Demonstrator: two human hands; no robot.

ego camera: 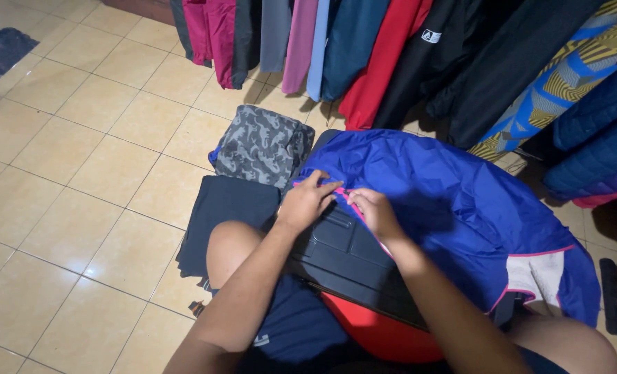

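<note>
Tiled floor (80, 152) fills the whole left half of the frame, bare and pale yellow, the widest open room in view; toward the upper right a row of hanging jackets (391, 48) closes it off, their hems ending just above the tiles. At the centre a blue jacket (454, 201) with pink trim lies spread over a dark hard case (350, 256), spilling toward the lower right, where a pale lining patch shows. The left hand (305, 202) and the right hand (374, 211) meet at the jacket's near edge in the middle of the frame, each with fingers curled and pinching the pink-edged hem; the fingertips are partly tucked under cloth, so the exact grip is hard to tell. Just left of the case a folded dark garment (222, 215) lies flat on the tiles, and above it, touching it, sits a folded grey camouflage garment (263, 145). A small white rectangular label (431, 35) shows on a black hanging jacket at upper centre-right. Below the case, a red rounded surface (384, 332) shows between the person's knees.
</note>
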